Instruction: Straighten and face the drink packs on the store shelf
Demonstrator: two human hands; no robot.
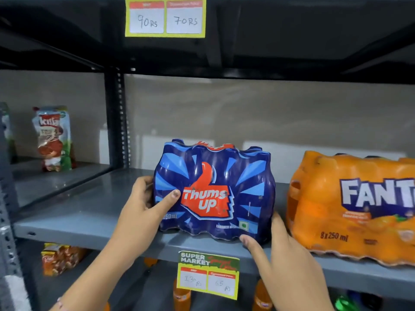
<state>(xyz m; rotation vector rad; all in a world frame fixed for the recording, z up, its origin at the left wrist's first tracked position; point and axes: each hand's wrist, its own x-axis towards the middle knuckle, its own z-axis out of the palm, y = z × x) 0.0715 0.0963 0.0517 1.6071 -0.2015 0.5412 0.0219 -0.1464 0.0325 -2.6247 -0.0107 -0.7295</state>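
A blue Thums Up drink pack (215,191) stands upright on the grey metal shelf (89,218), its logo facing me. My left hand (143,203) grips its left side, thumb across the front. My right hand (278,252) holds its lower right corner, thumb at the bottom front edge and fingers along the right side. An orange Fanta pack (354,207) stands just to the right, close to the blue pack, its front turned slightly and cut off by the frame edge.
A price tag (207,274) hangs from the shelf edge below the blue pack, another price tag (165,16) from the shelf above. A black upright post (115,117) divides the bays. A snack pouch (54,138) stands far left. Orange bottles (182,295) sit below.
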